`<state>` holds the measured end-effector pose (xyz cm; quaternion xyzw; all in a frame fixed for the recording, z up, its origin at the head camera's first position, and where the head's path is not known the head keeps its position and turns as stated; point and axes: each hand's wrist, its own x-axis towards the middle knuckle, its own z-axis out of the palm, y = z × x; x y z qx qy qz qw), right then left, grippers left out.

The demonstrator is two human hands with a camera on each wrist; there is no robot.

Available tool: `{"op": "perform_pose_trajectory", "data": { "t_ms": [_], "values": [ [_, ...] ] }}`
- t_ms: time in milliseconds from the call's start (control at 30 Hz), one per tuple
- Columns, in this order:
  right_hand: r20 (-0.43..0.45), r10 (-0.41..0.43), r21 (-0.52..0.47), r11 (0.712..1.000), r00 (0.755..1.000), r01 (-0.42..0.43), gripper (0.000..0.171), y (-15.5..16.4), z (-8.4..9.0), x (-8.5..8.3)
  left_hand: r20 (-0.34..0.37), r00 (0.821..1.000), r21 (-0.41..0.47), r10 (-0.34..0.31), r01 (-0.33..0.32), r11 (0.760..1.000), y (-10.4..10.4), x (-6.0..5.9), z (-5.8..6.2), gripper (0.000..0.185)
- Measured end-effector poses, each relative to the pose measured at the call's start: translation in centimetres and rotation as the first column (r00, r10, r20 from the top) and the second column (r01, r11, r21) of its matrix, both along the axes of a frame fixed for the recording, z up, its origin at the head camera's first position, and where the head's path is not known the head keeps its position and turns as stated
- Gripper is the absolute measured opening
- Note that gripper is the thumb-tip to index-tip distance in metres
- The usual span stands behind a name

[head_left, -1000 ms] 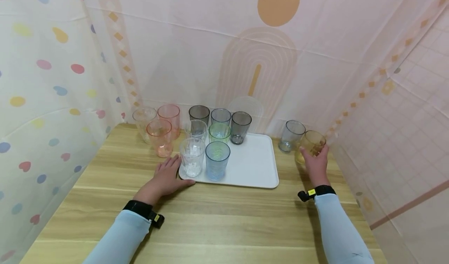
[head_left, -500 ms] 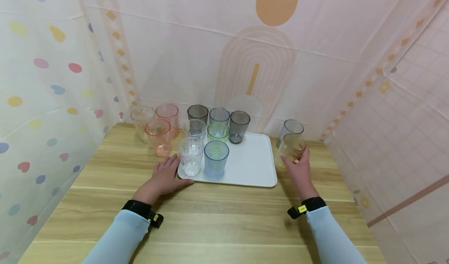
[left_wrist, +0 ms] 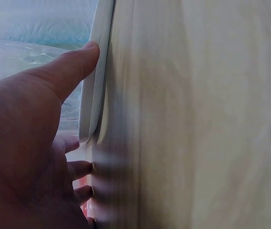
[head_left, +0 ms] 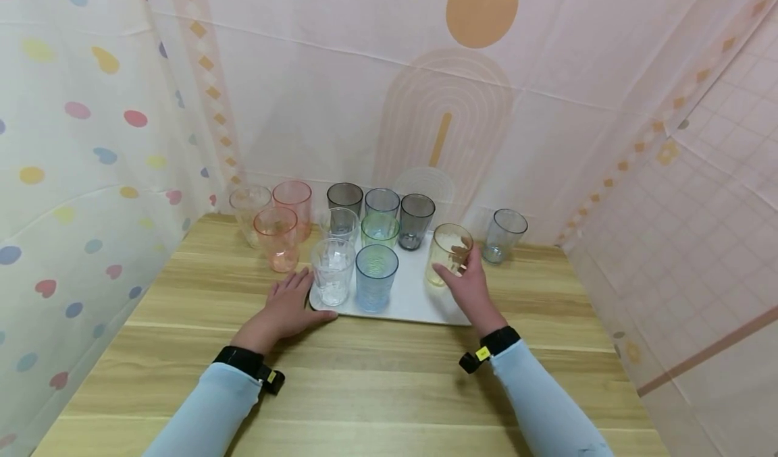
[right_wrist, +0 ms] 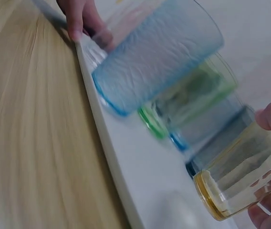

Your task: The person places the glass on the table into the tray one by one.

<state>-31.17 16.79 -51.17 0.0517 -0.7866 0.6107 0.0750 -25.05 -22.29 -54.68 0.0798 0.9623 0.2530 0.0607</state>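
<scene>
My right hand (head_left: pixel 471 288) grips a yellow glass (head_left: pixel 448 251) by its side, thumb on the near face, over the right part of a white tray (head_left: pixel 419 312). In the right wrist view the yellow glass (right_wrist: pixel 231 186) is tilted in the picture, its amber base close over the tray. My left hand (head_left: pixel 294 308) lies with straight fingers at the tray's front left corner, and the thumb (left_wrist: pixel 80 59) touches the rim. On the tray stand a clear ribbed glass (head_left: pixel 333 275), a blue glass (head_left: pixel 375 278), a green glass (head_left: pixel 380 229) and several grey or clear ones.
Left of the tray an orange glass (head_left: pixel 276 241), a pink glass (head_left: pixel 294 204) and a clear glass (head_left: pixel 246 207) stand close together on the wooden table (head_left: pixel 365 389). A bluish-grey glass (head_left: pixel 506 234) stands right of the tray. Patterned curtains (head_left: pixel 292 106) hang behind.
My right hand has carried the yellow glass leftward, from beside the bluish-grey glass at the right to over the tray. My left hand stays at the tray's corner.
</scene>
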Motion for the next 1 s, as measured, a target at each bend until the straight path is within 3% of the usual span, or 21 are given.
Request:
{"op": "perform_pose_trajectory", "data": {
  "t_ms": [467, 1000],
  "values": [
    [-0.013, 0.058, 0.028, 0.998, 0.998, -0.057, 0.088, -4.3, 0.7, -2.4, 0.009, 1.000, -0.009, 0.005, -0.005, 1.000, 0.0, -0.1, -0.2, 0.120],
    [0.056, 0.075, 0.023, 0.997, 0.996, -0.076, 0.086, -5.7, -1.1, -2.8, 0.012, 1.000, -0.013, 0.013, -0.013, 1.000, -0.1, -0.2, -0.3, 0.122]
  ]
}}
